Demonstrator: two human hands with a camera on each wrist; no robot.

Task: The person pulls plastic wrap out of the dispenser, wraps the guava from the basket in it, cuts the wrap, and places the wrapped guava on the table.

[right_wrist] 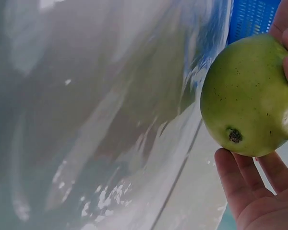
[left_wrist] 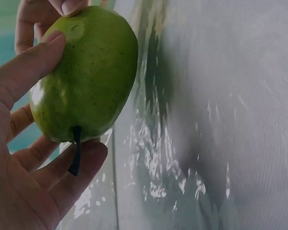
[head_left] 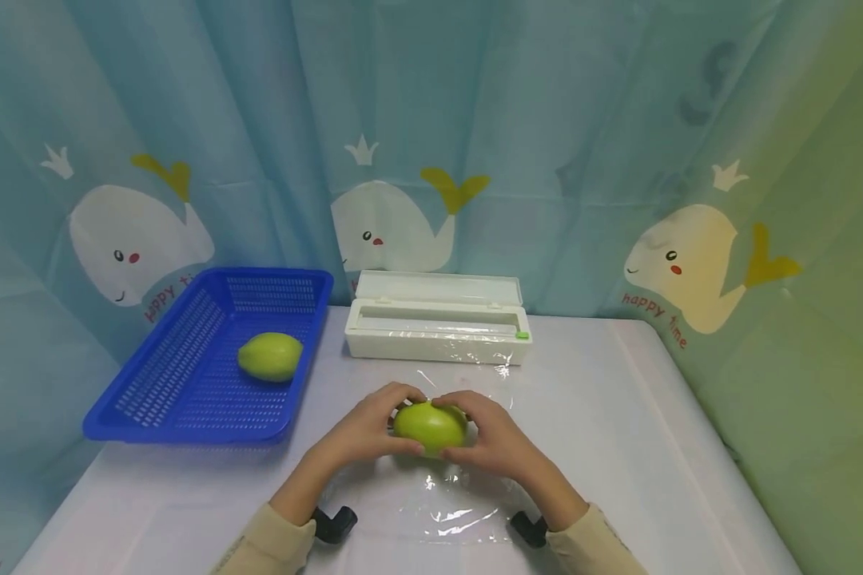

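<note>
Between both hands, a green pear (head_left: 430, 427) lies on its side over a sheet of clear cling film (head_left: 446, 511). The left hand (head_left: 374, 425) grips its left end, thumb at the near side and fingers at the far side. Its dark stem shows in the left wrist view on the pear (left_wrist: 89, 72). At the other end, the right hand (head_left: 492, 435) holds it the same way; a dark blossom scar marks that end of the pear (right_wrist: 252, 100) in the right wrist view. The film runs out from a white cling film dispenser (head_left: 437, 348) with its lid raised.
A blue plastic basket (head_left: 187, 435) stands at the left with another green fruit (head_left: 270, 357) inside. Black wrist mounts (head_left: 336, 525) sit by both sleeves. A whale-print curtain (head_left: 546, 160) hangs behind the white table (head_left: 611, 447) and along its sides.
</note>
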